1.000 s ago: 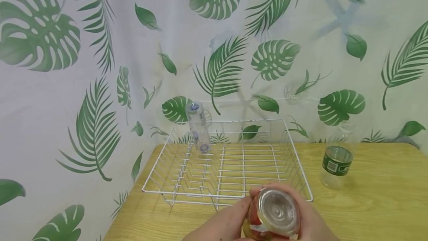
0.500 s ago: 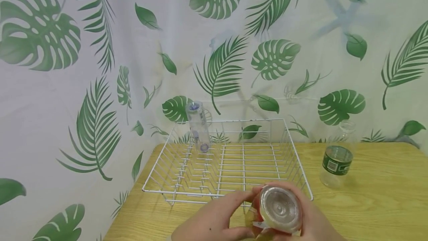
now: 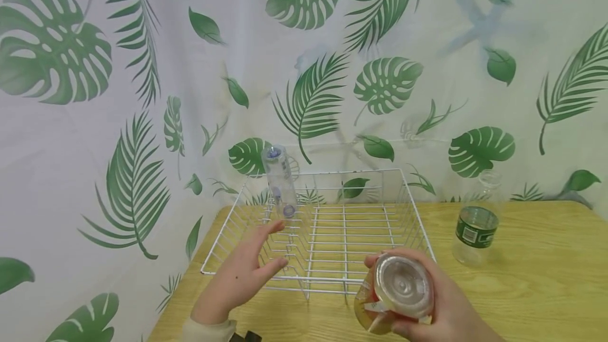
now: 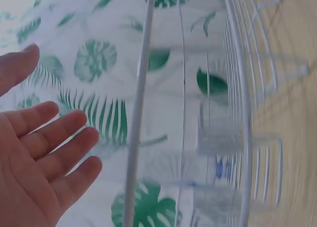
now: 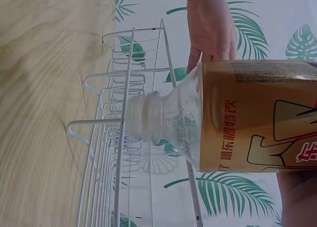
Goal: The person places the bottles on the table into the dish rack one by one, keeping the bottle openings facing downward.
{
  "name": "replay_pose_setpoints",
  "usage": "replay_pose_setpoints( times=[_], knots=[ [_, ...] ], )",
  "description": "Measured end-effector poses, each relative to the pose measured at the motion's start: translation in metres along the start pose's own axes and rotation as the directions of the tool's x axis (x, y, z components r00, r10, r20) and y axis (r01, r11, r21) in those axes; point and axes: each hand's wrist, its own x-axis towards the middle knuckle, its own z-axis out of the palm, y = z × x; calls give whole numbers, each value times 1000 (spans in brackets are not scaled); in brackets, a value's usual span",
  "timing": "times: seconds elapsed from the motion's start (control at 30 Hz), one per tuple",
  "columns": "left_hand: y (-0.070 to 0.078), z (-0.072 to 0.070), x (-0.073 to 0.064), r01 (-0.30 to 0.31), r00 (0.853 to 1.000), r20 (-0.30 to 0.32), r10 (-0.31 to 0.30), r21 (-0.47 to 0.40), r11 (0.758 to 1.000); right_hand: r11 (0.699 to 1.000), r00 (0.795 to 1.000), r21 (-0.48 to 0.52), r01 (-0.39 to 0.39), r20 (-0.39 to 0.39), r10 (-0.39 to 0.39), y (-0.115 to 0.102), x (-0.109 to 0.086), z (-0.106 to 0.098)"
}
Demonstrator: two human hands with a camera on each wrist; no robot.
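Observation:
My right hand (image 3: 444, 292) grips a plastic bottle (image 3: 404, 285) turned upside down, its clear round base facing up toward me. In the right wrist view the bottle (image 5: 247, 113) shows an orange-gold label and a clear neck (image 5: 148, 117) without a cap, pointing down toward the table. My left hand (image 3: 242, 273) is spread over the near left side of a white wire dish rack (image 3: 345, 280), holding nothing. Its fingers (image 4: 74, 182) are loosely extended in the left wrist view. Inside the rack at the back left, a clear bottle (image 3: 281, 181) with bluish ends stands tilted.
A clear bottle (image 3: 476, 228) with a green label stands upright on the wooden table (image 3: 537, 289), right of the rack. Behind the table hangs a white curtain (image 3: 404, 30) printed with green leaves.
My left hand has let go of the bottle and moved left, over the rack's near side. My right hand keeps the bottle, shifted slightly right and up.

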Motion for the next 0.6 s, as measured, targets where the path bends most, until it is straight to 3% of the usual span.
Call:
replay_pose_setpoints(
  times=[0.13,0.23,0.47,0.6],
  knots=[
    [-27,-12,1,123,990,-65,-122,11,992,1000,1000,3,6,3,-6,2,0,-1],
    [-43,-19,0,203,976,-76,-202,12,979,1000,1000,10,6,7,-6,3,0,-2],
    [-69,-29,-3,307,949,-90,-303,41,951,1000,1000,11,-13,12,13,5,0,-4],
    [-82,-32,-5,364,930,-67,-362,27,931,1000,1000,1,-11,17,11,5,0,-4]
  ],
)
